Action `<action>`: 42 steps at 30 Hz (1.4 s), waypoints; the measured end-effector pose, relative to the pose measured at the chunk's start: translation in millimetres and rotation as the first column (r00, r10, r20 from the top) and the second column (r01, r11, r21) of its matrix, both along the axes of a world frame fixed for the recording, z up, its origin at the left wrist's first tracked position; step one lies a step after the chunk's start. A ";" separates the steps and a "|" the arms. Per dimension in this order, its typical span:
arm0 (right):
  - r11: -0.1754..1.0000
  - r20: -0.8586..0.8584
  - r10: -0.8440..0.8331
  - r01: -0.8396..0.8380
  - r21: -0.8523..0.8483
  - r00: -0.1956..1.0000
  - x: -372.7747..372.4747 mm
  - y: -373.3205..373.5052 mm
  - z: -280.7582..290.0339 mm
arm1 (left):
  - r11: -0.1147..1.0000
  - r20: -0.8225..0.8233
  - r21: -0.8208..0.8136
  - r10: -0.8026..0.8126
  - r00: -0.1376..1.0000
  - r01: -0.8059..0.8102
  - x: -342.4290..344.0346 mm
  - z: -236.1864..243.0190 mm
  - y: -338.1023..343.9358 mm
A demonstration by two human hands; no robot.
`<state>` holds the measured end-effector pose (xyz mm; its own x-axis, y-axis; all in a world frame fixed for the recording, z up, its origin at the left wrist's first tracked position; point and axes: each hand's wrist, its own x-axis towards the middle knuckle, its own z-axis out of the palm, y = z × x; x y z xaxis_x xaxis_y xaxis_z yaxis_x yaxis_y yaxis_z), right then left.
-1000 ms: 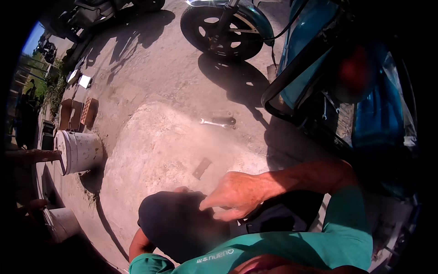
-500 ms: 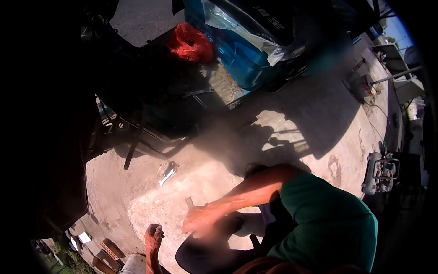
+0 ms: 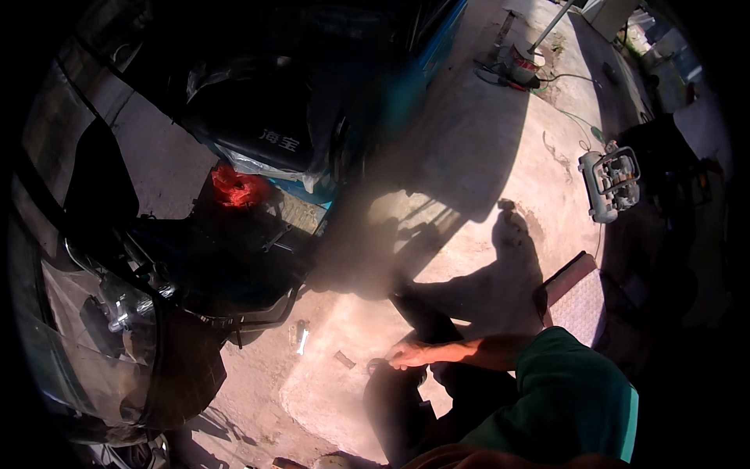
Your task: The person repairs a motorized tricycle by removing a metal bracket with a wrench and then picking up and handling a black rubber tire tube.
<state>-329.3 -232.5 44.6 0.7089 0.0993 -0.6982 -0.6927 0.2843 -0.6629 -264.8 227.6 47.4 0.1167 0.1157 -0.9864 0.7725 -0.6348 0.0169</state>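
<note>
My right hand reaches leftward from a green sleeve, over my dark-trousered knee. Its fingers are bent together by a small dark, round-edged thing that I cannot make out. Just left of it, a small flat brownish piece lies on the pale concrete. Farther left on the ground is a silver open-ended wrench, with a small dark part beside its upper end. My left hand is out of the picture.
A vehicle with a black seat stands at the left; a red plastic bag and another wrench lie on its footboard. On the right are a grey metal framed device, a pale slab-like box and a red container with a pole.
The view has swung, so the vehicle sits farther left and lower. My left hand has left the picture. My right hand has drawn back from near the flat piece towards the knee.
</note>
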 end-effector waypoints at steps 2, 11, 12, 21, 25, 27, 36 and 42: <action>0.943 -0.057 -0.326 0.320 -0.093 0.944 -46.4 -28.0 9.9 | 0.999 0.012 -0.052 0.006 1.000 -0.005 0.2 24.1 -1.2; 0.419 -0.084 -0.904 0.827 -0.375 0.420 -294.6 28.4 94.4 | 0.920 -0.006 -0.379 -0.109 0.994 0.099 86.9 154.9 55.1; 0.444 -0.104 -0.893 0.814 -0.374 0.439 -327.0 50.4 94.4 | 0.919 0.007 -0.370 -0.146 0.989 0.139 95.8 207.4 14.9; 0.540 -0.024 -0.578 0.360 -0.761 0.816 -418.2 172.9 105.5 | 0.869 -0.025 -0.118 -0.486 0.874 0.480 82.1 231.9 -84.8; 0.468 0.035 -0.685 0.476 -0.745 0.728 -410.3 173.0 139.5 | 0.778 0.091 -0.075 -0.618 0.781 0.624 78.7 218.7 -135.7; 0.440 0.039 -0.726 0.508 -0.741 0.686 -419.0 171.6 149.5 | 0.757 0.126 -0.129 -0.628 0.768 0.640 83.4 205.4 -152.7; 0.117 -0.193 -0.978 0.969 -0.220 0.074 -450.6 112.3 166.4 | 0.516 0.233 -0.107 -0.818 0.526 0.850 53.7 267.2 -340.4; -0.095 -0.170 -0.977 0.978 -0.187 -0.127 -471.1 109.7 208.1 | 0.264 0.316 -0.151 -0.900 0.299 0.953 -3.8 288.5 -497.5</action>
